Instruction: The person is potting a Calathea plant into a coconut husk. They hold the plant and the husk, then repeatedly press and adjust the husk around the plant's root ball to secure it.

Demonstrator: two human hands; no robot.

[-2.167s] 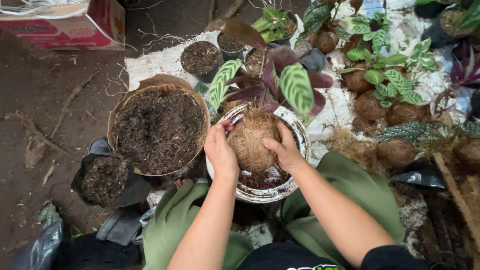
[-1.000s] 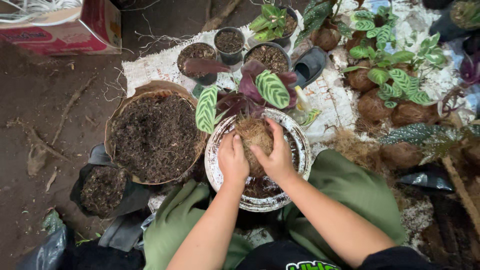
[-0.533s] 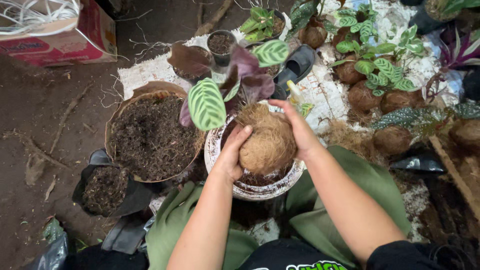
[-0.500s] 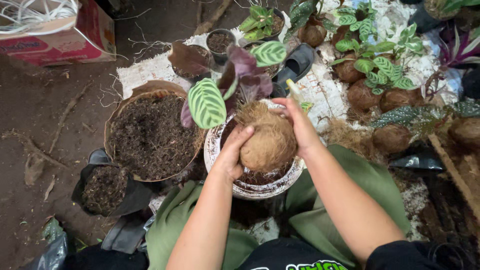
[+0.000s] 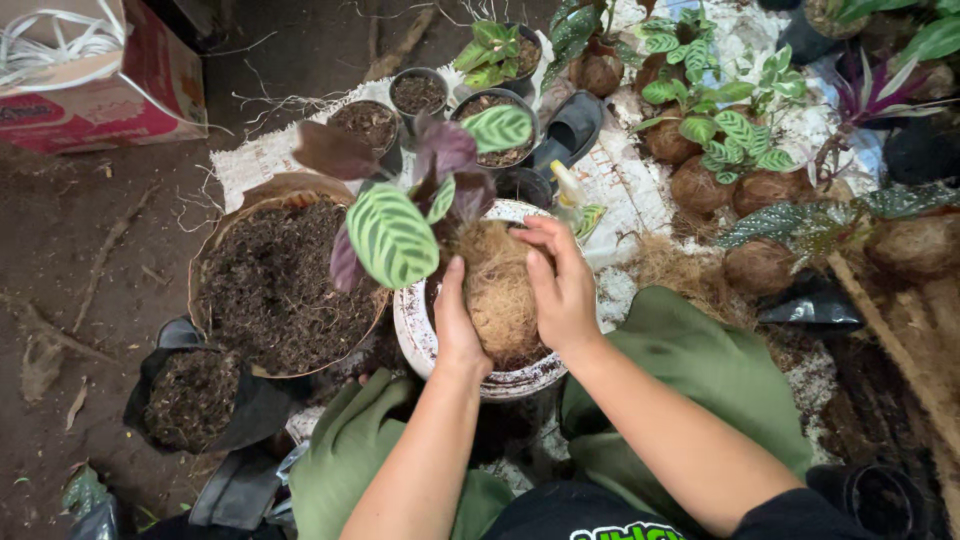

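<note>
Two hands wrapped a fibrous brown coir ball [image 5: 497,290] at the middle of the frame, just above a round white bowl [image 5: 415,340] with a speckled rim. On the ball's near left side lay the left hand [image 5: 455,325], its fingers clamped against the fibre. Over the ball's top and right side curved the right hand [image 5: 560,285], its fingers likewise pressed onto the fibre. From the top of the ball rose a plant [image 5: 410,205] with dark purple leaves and one large pale-green striped leaf, tilted toward the upper left. Just left of the bowl sat a wide brown basket of dark soil [image 5: 275,285]. Below and left of that, a black bag of soil [image 5: 190,400] stood open. Several small black pots [image 5: 418,92] of soil stood in the upper middle of the frame. More coir balls with green-leaved plants [image 5: 700,150] crowded the upper right. At the upper left corner was a red cardboard box [image 5: 95,85]. Green trouser legs [image 5: 700,370] showed under the forearms.
</note>
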